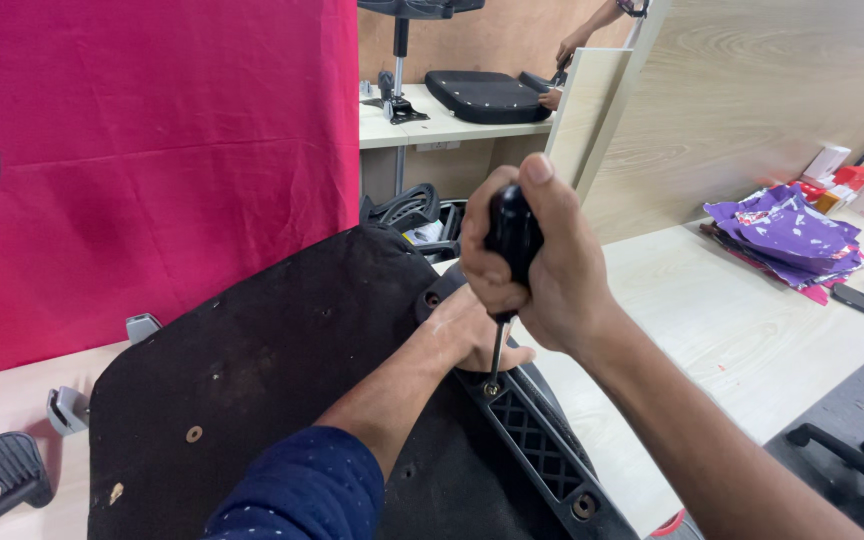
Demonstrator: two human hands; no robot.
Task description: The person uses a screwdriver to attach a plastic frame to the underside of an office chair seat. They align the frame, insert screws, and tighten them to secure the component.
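Here right hand (537, 265) grips upright screwdriver (508, 270), fist-closed.

Glossy plastic screwdriver handle (513, 232), matt black chair underside (252, 370), pale wood-grain table (712, 330).

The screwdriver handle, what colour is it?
Black; the screwdriver handle shows in the head view, gripped by the right hand.
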